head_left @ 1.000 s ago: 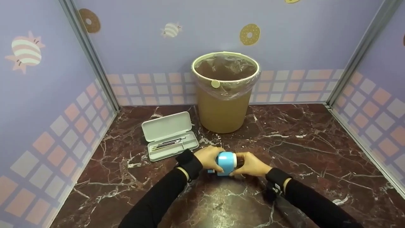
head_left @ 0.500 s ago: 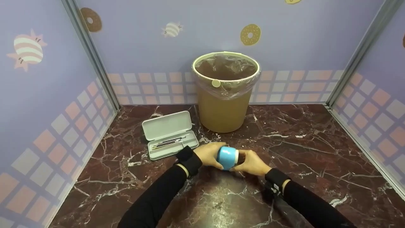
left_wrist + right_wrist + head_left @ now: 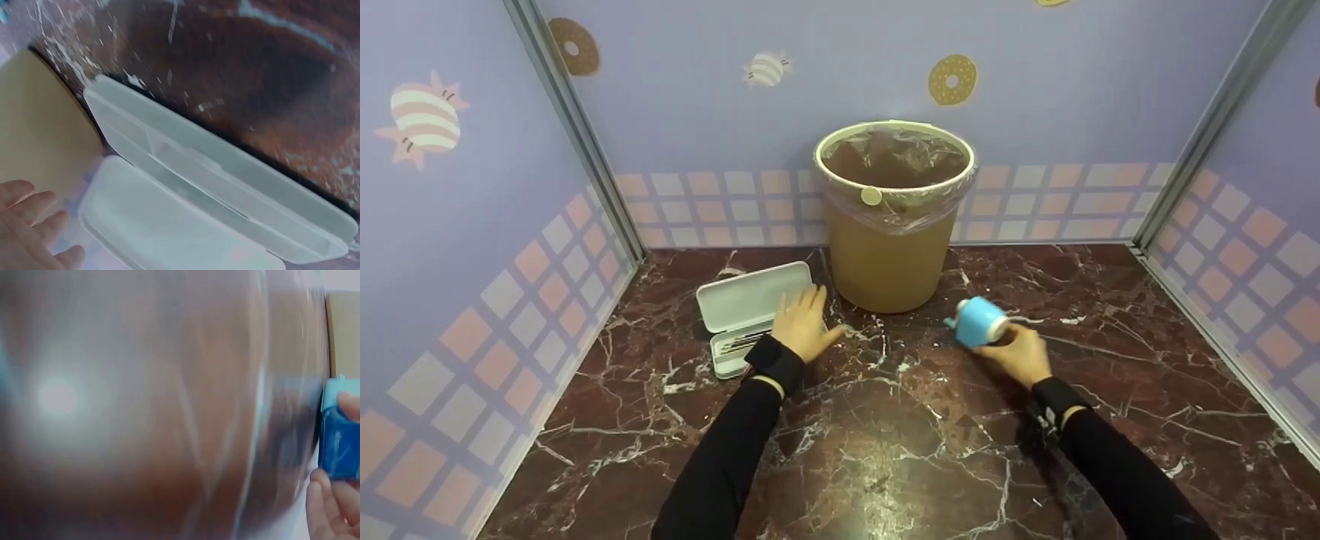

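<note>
My right hand (image 3: pixel 1024 356) grips a light-blue hand-crank pencil sharpener (image 3: pixel 979 321), with a white ring and a small crank on its far side. In the right wrist view the sharpener (image 3: pixel 340 444) shows a dark-blue see-through part between thumb and fingers. My left hand (image 3: pixel 801 330), fingers straight and spread, is over the right end of a pale pencil case (image 3: pixel 750 300) with its lid up. Thin pencils (image 3: pixel 735 345) lie in the case, partly hidden by that hand. In the left wrist view the fingers (image 3: pixel 42 208) are beside the case lid (image 3: pixel 163 219).
Behind the case and sharpener stands a tan bin (image 3: pixel 889 259) lined with a clear plastic bag. Patterned panels (image 3: pixel 697 112) enclose the dark red marbled tabletop (image 3: pixel 930 457) at the back and both sides.
The left hand has let go of the sharpener and moved left to the pencil case. The right hand has carried the sharpener to the right and farther back.
</note>
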Available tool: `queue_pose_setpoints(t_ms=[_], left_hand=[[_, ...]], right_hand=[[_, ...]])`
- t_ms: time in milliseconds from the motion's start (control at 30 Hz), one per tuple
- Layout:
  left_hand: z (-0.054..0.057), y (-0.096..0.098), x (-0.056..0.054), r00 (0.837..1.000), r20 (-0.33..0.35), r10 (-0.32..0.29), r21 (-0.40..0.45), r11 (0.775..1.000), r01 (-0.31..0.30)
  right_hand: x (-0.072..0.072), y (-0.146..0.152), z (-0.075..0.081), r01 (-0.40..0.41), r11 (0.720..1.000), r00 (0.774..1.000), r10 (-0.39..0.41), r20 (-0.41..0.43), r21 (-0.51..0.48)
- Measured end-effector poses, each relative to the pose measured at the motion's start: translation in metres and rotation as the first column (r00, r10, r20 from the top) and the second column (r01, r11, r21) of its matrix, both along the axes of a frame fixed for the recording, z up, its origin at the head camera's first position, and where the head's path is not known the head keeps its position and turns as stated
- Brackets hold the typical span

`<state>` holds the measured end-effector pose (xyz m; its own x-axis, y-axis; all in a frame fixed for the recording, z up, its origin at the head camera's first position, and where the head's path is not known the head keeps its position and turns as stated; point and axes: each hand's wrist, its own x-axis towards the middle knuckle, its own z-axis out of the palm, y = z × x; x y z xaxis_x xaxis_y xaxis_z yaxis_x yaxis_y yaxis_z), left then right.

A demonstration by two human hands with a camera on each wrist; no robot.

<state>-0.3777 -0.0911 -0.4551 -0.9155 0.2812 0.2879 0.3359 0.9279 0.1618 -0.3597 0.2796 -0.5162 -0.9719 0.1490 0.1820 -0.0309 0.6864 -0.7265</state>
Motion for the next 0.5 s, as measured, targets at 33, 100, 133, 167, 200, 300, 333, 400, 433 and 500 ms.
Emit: queue_pose_setpoints(t_ms=[33, 100, 133, 167, 200, 300, 333, 400, 433, 500], left_hand=[[0.0, 0.0, -0.002, 1.0, -0.02, 0.022, -0.003, 1.0, -0.022], [0.0, 0.0, -0.005, 0.998, -0.041, 0.053, -0.015, 0.998, -0.054], [0.0, 0.001, -0.007, 0.997, -0.044, 0.066, -0.02, 0.998, -0.066], [0.001, 0.002, -0.008, 0.996, -0.036, 0.079, -0.021, 0.997, -0.079], [0.002, 0.003, -0.009, 0.995, -0.022, 0.093, -0.029, 0.995, -0.093], [0.005, 0.006, -0.012, 0.99, 0.033, 0.134, -0.047, 0.99, -0.133], [0.006, 0.006, -0.013, 0.987, 0.053, 0.149, -0.053, 0.988, -0.146], [0.008, 0.007, -0.014, 0.982, 0.085, 0.168, -0.068, 0.984, -0.162], [0.009, 0.007, -0.015, 0.98, 0.102, 0.174, -0.074, 0.983, -0.167], [0.011, 0.008, -0.015, 0.975, 0.129, 0.181, -0.089, 0.981, -0.17]], right_hand=[[-0.001, 0.005, 0.001, 0.029, 1.0, 1.0, -0.029, -0.002, 0.008], [-0.002, 0.013, 0.003, 0.087, 0.996, 0.996, -0.087, 0.0, 0.019], [-0.002, 0.016, 0.004, 0.114, 0.993, 0.993, -0.114, 0.008, 0.026], [-0.002, 0.019, 0.006, 0.142, 0.989, 0.99, -0.142, 0.018, 0.033], [-0.002, 0.021, 0.007, 0.165, 0.986, 0.986, -0.166, 0.029, 0.037], [-0.002, 0.024, 0.011, 0.229, 0.973, 0.97, -0.231, 0.071, 0.037], [-0.001, 0.025, 0.013, 0.248, 0.968, 0.964, -0.25, 0.085, 0.037], [0.0, 0.026, 0.014, 0.281, 0.959, 0.953, -0.283, 0.107, 0.027], [0.0, 0.026, 0.015, 0.298, 0.954, 0.947, -0.299, 0.117, 0.024], [0.002, 0.026, 0.016, 0.333, 0.943, 0.933, -0.332, 0.136, 0.015]])
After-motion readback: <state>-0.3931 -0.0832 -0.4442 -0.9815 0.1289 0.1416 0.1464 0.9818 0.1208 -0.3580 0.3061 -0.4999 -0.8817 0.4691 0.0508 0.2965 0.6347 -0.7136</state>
